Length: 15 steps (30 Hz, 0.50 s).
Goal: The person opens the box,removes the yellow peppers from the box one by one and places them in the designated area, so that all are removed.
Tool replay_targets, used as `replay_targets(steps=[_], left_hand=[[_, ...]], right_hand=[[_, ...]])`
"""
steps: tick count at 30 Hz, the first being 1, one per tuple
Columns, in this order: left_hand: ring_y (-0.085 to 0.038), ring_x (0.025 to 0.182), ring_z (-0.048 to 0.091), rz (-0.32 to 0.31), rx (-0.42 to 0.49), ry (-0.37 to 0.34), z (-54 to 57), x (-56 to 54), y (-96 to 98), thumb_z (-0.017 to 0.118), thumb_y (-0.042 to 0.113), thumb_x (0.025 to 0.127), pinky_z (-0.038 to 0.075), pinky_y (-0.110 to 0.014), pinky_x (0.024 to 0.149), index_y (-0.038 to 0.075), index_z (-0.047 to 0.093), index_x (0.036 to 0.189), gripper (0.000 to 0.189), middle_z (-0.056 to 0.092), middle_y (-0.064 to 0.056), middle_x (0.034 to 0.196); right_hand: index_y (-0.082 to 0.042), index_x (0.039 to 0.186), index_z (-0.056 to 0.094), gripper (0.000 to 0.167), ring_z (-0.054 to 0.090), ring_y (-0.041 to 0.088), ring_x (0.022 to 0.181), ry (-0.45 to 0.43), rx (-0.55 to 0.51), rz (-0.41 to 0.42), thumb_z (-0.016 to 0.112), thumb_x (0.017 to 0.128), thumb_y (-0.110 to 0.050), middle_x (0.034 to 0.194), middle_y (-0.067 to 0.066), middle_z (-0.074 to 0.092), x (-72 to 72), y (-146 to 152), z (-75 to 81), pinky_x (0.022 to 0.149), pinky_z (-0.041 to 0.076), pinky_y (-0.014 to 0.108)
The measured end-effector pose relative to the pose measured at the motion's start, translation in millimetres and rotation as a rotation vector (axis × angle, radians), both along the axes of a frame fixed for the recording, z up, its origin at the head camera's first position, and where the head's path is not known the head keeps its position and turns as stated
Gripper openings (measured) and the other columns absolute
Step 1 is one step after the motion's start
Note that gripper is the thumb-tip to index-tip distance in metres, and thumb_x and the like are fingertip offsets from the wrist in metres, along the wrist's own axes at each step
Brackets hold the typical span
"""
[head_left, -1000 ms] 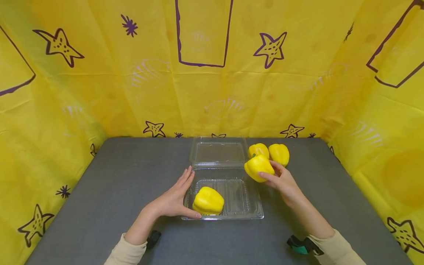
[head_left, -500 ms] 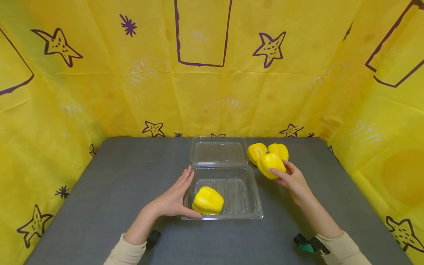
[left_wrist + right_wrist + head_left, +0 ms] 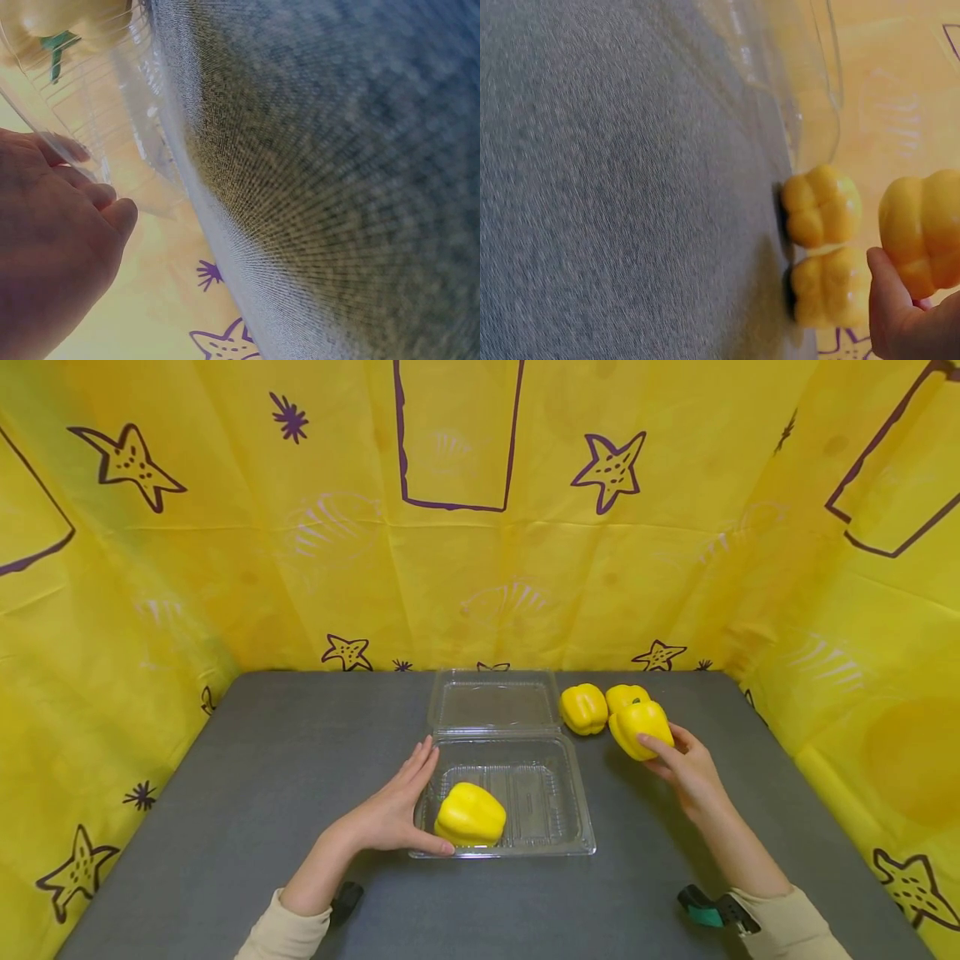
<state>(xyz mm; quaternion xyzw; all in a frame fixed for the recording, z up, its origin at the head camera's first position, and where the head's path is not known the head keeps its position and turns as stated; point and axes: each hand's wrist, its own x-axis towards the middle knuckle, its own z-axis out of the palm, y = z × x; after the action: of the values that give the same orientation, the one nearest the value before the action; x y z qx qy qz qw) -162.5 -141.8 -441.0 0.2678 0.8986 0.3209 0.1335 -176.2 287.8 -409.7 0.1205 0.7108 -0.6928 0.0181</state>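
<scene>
Head view: A person's left hand (image 3: 401, 806) lies spread at a clear plastic container (image 3: 536, 797), thumb on the near rim and straight fingers along the left wall, as I look on from my remote post. Inside, toward the near left corner, sits the boxed pepper (image 3: 470, 815). The lid (image 3: 495, 703) lies folded back on the gray tabletop (image 3: 300, 735). The right hand (image 3: 686, 770) pinches the held pepper (image 3: 642, 731) to the container's right. The lid-side pepper (image 3: 583, 708) rests just beside the lid; the far pepper (image 3: 624, 695) is partly hidden by the held one. I judge the step in hand to be steering one pepper while steadying the container. I would want an even, gentle grip low on those slick sides, with room left around the far pepper so neither gets knocked. The container looks thin enough to flex, so light pressure beats a squeeze.

Left wrist view: I see fingers at the clear edge, one fingertip showing through the plastic. Beyond the ribbed wall, a green stem (image 3: 57, 51) stands out against blurred yellow.

Right wrist view: The thumb presses the held pepper's glossy, lobed skin; I cannot make out most other fingers. Two rounded peppers sit side by side before a printed yellow cloth (image 3: 900, 90).
</scene>
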Motion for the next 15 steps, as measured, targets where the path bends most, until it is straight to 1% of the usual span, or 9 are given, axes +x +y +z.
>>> replay_targets(steps=[4, 9, 15], left_hand=[[-0.026, 0.148, -0.007, 0.003, 0.001, 0.002, -1.2, -0.4, -0.4, 0.081, 0.066, 0.063, 0.016, -0.058, 0.113, 0.004, 0.005, 0.156, 0.136, -0.013, -0.004, 0.163], [-0.027, 0.148, -0.007, 0.005, -0.001, 0.006, -1.1, -0.1, -0.8, 0.081, 0.066, 0.062, 0.016, -0.058, 0.113, 0.005, 0.005, 0.156, 0.136, -0.012, -0.005, 0.163], [-0.026, 0.148, -0.008, 0.005, 0.001, 0.002, -0.6, 0.4, -0.7, 0.081, 0.066, 0.062, 0.015, -0.058, 0.113, 0.005, 0.004, 0.156, 0.136, -0.013, -0.005, 0.163]], right_hand=[[0.004, 0.146, 0.029, 0.075, 0.058, 0.002, 0.092, -0.009, -0.033, -0.029, 0.069, 0.092, -0.029, 0.121, 0.002, 0.044, -0.5, 7, 1.6, 0.082, 0.053, 0.021], [0.001, 0.145, 0.031, 0.073, 0.057, 0.002, 0.092, -0.016, -0.062, -0.066, 0.070, 0.091, -0.028, 0.118, -0.001, 0.044, -0.5, 14, 2.0, 0.083, 0.053, 0.022], [-0.005, 0.137, 0.039, 0.060, 0.057, 0.002, 0.092, -0.020, -0.120, -0.122, 0.071, 0.091, -0.026, 0.117, -0.002, 0.044, -3.0, 22, 0.5, 0.081, 0.053, 0.020]])
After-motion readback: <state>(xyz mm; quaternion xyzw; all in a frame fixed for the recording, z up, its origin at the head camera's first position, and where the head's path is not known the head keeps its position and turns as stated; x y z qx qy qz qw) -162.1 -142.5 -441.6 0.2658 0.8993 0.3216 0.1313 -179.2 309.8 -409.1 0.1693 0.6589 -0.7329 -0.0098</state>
